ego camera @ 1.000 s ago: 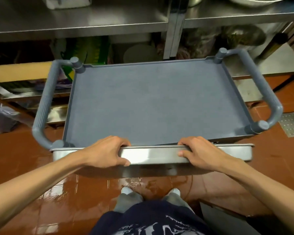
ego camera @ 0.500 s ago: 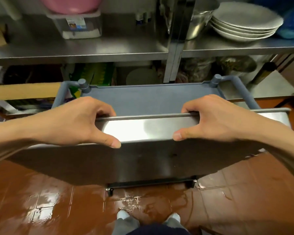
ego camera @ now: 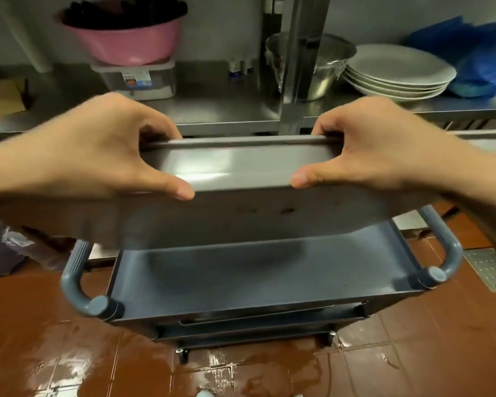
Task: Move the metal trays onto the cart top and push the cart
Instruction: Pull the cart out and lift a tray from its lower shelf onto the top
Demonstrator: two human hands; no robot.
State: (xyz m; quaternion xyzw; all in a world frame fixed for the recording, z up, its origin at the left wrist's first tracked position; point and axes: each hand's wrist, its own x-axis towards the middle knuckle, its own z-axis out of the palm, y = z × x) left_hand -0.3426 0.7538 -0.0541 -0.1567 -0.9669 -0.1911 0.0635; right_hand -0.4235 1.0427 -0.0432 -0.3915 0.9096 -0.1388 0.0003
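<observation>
I hold a wide metal tray (ego camera: 241, 216) in the air above the grey cart top (ego camera: 258, 270), its near side and underside turned toward me. My left hand (ego camera: 98, 147) grips the tray's near rim on the left, thumb under the lip. My right hand (ego camera: 378, 144) grips the same rim on the right. The tray hides the far half of the cart top. The cart has a grey loop handle at each end, the left handle (ego camera: 75, 276) and the right handle (ego camera: 444, 247). On a lower cart shelf the edge of another metal tray (ego camera: 255, 318) shows.
Behind the cart runs a steel shelf (ego camera: 226, 110) with a pink basin (ego camera: 126, 38) on a clear plastic box, a steel bowl (ego camera: 324, 67), stacked white plates (ego camera: 395, 73) and blue bags (ego camera: 481, 53). The red tile floor (ego camera: 69, 362) is wet. A floor drain grate (ego camera: 490, 267) lies right.
The tray came out from the lower level of the cart and rose to chest height over the cart top, both hands keeping hold of its near rim. My view tilted up toward the shelf.
</observation>
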